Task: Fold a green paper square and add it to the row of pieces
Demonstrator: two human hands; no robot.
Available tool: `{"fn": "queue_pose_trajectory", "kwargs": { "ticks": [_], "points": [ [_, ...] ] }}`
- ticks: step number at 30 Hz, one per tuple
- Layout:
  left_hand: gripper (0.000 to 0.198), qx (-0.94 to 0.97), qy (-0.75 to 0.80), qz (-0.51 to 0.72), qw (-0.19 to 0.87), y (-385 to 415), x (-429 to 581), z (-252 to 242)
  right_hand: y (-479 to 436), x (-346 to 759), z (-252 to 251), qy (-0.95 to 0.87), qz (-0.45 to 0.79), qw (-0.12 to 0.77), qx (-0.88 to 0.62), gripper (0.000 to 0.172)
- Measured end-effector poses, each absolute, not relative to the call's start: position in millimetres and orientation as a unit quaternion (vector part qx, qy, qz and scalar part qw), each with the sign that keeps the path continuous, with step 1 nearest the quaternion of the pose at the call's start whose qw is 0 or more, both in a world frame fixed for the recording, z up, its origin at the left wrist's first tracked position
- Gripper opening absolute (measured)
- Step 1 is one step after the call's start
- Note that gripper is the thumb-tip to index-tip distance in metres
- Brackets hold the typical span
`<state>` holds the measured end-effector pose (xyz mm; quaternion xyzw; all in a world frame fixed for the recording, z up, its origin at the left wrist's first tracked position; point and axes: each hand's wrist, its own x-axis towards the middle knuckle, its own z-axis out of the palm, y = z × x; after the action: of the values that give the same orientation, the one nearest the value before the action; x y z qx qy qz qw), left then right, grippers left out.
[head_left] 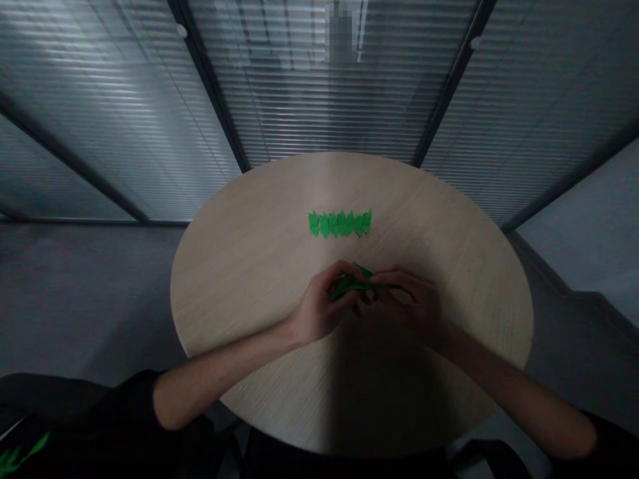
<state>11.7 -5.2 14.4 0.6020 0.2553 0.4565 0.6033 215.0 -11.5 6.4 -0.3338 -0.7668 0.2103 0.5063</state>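
Observation:
Both my hands meet over the near middle of the round table point(239, 266), holding a dark green leaf-like piece point(349, 284) between them. My left hand point(324, 303) grips its left part, thumb and fingers closed on it. On the other side my right hand point(412, 306) pinches its right part; some of those fingers are in shadow. The piece looks thin and bent, with a pointed tip rising at the top. Just beyond my hands lies a row of several small bright green leaf-shaped pieces point(342, 224), set side by side with points upward.
Glass panels with blinds point(329, 113) and dark frames stand behind the table. Grey carpet point(124, 299) surrounds it. More green leaf-like pieces point(24, 456) show at the lower left, beside a dark surface. My shadow falls across the near tabletop.

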Motion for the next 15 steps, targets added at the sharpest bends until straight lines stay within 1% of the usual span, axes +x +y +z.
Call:
{"fn": "queue_pose_trajectory", "kwargs": {
  "ticks": [4,11,15],
  "points": [
    [0.014,0.618,0.299,0.445,0.575,-5.3,11.0,16.4,-11.2,214.2,8.9,-0.760,0.211,0.504,-0.351,0.019],
    [0.013,0.627,0.321,0.483,0.520,-4.4,11.1,15.8,-10.8,211.8,13.9,-0.741,0.209,0.525,-0.363,0.009],
    [0.012,0.633,0.314,0.491,0.509,-4.1,10.6,15.6,-10.3,211.6,14.8,-0.742,0.190,0.531,-0.363,0.008]
  ]
}}
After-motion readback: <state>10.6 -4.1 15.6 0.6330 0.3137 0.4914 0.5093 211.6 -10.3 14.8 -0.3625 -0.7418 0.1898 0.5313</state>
